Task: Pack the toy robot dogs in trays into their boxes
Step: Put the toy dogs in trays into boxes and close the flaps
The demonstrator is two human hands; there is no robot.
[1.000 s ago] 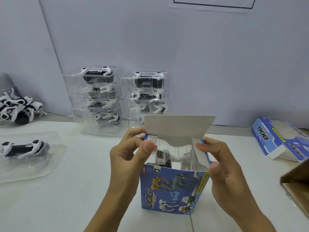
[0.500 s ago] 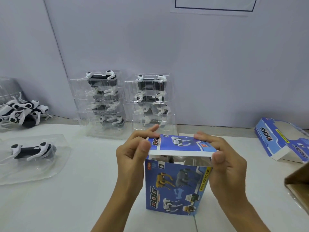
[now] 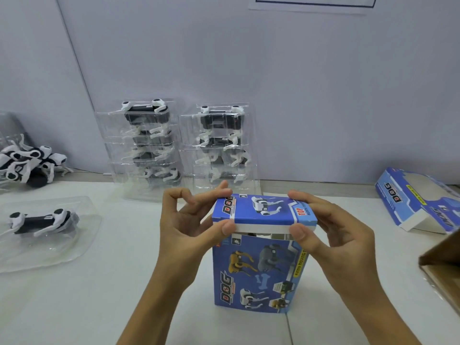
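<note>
Pinching top flap (image 3: 263, 207) w/ left hand (image 3: 191, 220) & right hand (image 3: 331, 235), thumbs on white tuck edge to fold it into upright box (image 3: 258, 272) standing mid-table (image 3: 99, 295), dog inside.

We are reaching both forearms forward, our left hand (image 3: 189, 220) and right hand (image 3: 333, 235) facing each other, thumbs and fingertips pinching, remaining left fingers curled loosely.
</note>
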